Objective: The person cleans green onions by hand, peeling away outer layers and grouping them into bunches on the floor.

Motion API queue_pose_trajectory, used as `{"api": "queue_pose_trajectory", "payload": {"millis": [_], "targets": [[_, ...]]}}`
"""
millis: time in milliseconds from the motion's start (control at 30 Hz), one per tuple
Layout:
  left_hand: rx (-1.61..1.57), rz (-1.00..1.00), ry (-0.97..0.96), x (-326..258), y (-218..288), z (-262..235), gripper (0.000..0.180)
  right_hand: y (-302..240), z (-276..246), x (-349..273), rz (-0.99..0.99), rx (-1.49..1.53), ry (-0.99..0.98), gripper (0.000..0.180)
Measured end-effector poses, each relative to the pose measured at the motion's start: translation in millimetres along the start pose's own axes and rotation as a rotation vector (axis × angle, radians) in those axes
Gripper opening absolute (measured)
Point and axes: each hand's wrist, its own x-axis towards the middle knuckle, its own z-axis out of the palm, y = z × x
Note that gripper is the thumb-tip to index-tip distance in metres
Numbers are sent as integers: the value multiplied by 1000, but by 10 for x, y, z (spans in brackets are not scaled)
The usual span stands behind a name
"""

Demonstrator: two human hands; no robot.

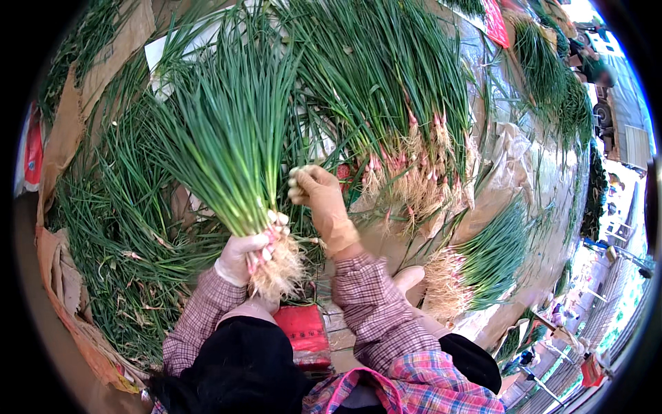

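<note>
Loose green onions (110,221) cover most of the brown paper sheet (62,269) toward its left edge, unsorted by the look of it. A gathered heap (400,138) lies toward the far right; a smaller bundle (483,265) sits near your right knee. Your left hand (241,257) clamps one bunch (227,138) upright above its roots. Your right hand (321,196), loosely curled, reaches toward the heap.

Red sign (494,22), top edge

Loose green onions (117,207) crowded the left, a rooted heap (407,138) blocked the right — only a narrow gap lay between, partly filled by the right hand (318,196) and held bunch (227,138).
</note>
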Motion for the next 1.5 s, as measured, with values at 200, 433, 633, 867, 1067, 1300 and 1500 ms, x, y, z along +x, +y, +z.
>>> {"api": "queue_pose_trajectory", "payload": {"millis": [200, 433, 633, 867, 1067, 1300, 1500], "targets": [[-363, 48, -193, 20, 106, 126, 79, -1142, -1528, 662, -816, -1557, 944, 19], [-165, 9, -106, 153, -1, -126, 61, -1000, -821, 41, -338, -524, 247, 18], [9, -111, -17, 234, -55, 158, 45, 214, -355, -542, 106, 319, -147, 27], [-34, -180, -20, 161, -108, 80, 52, -58, -306, -131, -71, -17, -101, 18], [-135, -111, -118, 116, -33, 124, 53, 91, -102, -145, 193, 427, -36, 11], [-336, -80, -313, 63, -32, 43, 45, -170, -359, 154, 60, 449, 159, 10], [-368, 19, -280, -111, 157, 4, 73, -490, -308, 348, -635, -1139, 395, 30]]}}
